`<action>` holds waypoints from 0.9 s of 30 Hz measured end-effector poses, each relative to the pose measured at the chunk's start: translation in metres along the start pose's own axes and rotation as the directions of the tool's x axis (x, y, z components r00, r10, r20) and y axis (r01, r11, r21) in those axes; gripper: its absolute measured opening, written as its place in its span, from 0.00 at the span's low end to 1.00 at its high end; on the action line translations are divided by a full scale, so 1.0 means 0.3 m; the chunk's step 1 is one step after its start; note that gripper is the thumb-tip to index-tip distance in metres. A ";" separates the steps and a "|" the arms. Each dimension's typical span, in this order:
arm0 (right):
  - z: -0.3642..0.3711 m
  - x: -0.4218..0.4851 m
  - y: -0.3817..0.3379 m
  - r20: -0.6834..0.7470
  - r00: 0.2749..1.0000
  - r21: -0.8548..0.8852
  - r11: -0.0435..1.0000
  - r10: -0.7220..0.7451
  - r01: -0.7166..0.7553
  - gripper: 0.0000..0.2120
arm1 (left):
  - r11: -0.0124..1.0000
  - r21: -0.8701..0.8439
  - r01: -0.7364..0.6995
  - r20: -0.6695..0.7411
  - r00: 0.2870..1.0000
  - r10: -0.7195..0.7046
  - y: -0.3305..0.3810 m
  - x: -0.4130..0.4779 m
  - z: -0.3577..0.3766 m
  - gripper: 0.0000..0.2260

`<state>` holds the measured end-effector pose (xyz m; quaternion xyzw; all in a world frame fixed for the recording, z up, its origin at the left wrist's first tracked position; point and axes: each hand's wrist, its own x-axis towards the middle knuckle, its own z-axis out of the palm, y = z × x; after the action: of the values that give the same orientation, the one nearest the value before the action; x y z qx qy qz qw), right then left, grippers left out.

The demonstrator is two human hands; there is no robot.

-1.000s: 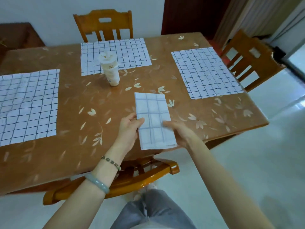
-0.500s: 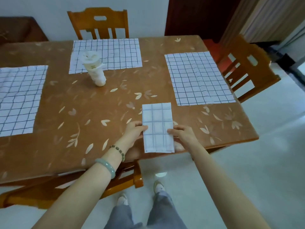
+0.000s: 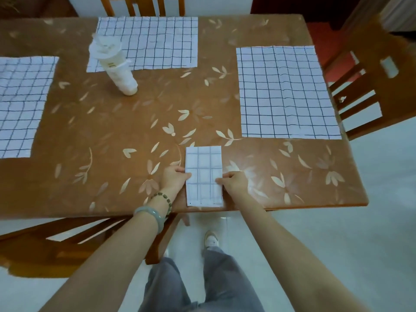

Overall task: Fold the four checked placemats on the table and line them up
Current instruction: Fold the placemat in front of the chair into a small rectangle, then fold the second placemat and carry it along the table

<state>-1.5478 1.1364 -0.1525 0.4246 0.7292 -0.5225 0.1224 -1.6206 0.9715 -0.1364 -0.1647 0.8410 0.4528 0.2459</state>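
Folded placemat [image 3: 204,176] lies flat at near edge of table [image 3: 112,136], btwn both hands. L hand [image 3: 174,179] pinches its left edge, thumb on top, fingers curled; R hand [image 3: 231,182] grips right edge same way. Unfolded: far mat [image 3: 155,41], right mat [image 3: 286,93], left mat [image 3: 20,104], all well apart from hands. White cup [image 3: 117,66] stands by far mat's near-left corner

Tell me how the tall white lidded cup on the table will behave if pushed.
The tall white lidded cup probably tips easily: it stands high on a base narrower than its top. It likely slides, since the glossy table looks smooth.
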 end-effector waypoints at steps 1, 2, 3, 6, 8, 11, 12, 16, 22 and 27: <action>0.001 0.005 0.005 -0.003 1.000 -0.011 1.000 0.006 -0.006 0.07 | 1.000 0.006 0.007 -0.003 1.000 -0.007 -0.011 0.007 0.005 0.08; 0.001 0.008 0.008 -0.011 1.000 -0.024 1.000 0.007 -0.008 0.07 | 1.000 0.012 0.014 -0.010 1.000 -0.014 -0.020 0.011 0.008 0.07; 0.002 0.011 0.009 -0.019 1.000 -0.038 0.999 0.003 -0.003 0.06 | 1.000 0.019 0.019 -0.021 1.000 -0.019 -0.028 0.014 0.013 0.06; 0.005 0.015 0.008 -0.032 0.999 -0.094 0.995 -0.020 0.017 0.05 | 0.999 0.041 0.000 -0.069 0.998 0.002 -0.044 0.014 0.033 0.05; 0.008 0.014 0.007 -0.044 0.998 -0.134 0.990 -0.039 0.033 0.07 | 0.999 0.043 -0.019 -0.091 0.996 0.023 -0.047 0.008 0.045 0.07; -0.003 0.009 -0.003 -0.036 0.998 -0.126 0.991 -0.054 0.049 0.11 | 0.999 0.025 -0.027 -0.112 0.993 0.029 -0.045 0.000 0.056 0.14; -0.012 0.005 -0.007 -0.031 0.998 -0.111 0.993 -0.053 0.049 0.12 | 0.999 0.020 -0.026 -0.114 0.993 0.028 -0.048 0.002 0.055 0.16; -0.063 -0.026 -0.050 -0.066 0.984 -0.100 0.982 -0.165 0.158 0.12 | 0.994 0.047 -0.102 -0.091 0.990 0.106 -0.033 -0.011 -0.001 0.23; -0.072 -0.209 -0.327 0.422 0.798 -0.151 0.835 -0.430 0.529 0.29 | 0.854 0.167 -0.493 0.067 0.870 0.488 0.106 -0.117 -0.261 0.22; -0.017 -0.454 -0.583 0.609 0.532 0.031 0.687 -0.589 0.726 0.34 | 0.827 -0.034 -0.562 -0.205 0.813 0.545 0.127 -0.346 -0.652 0.25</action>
<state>-1.5941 1.0576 0.0497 -0.0791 0.8163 -0.5445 0.1760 -1.6059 0.8328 0.0397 0.0342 0.8498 0.5258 0.0158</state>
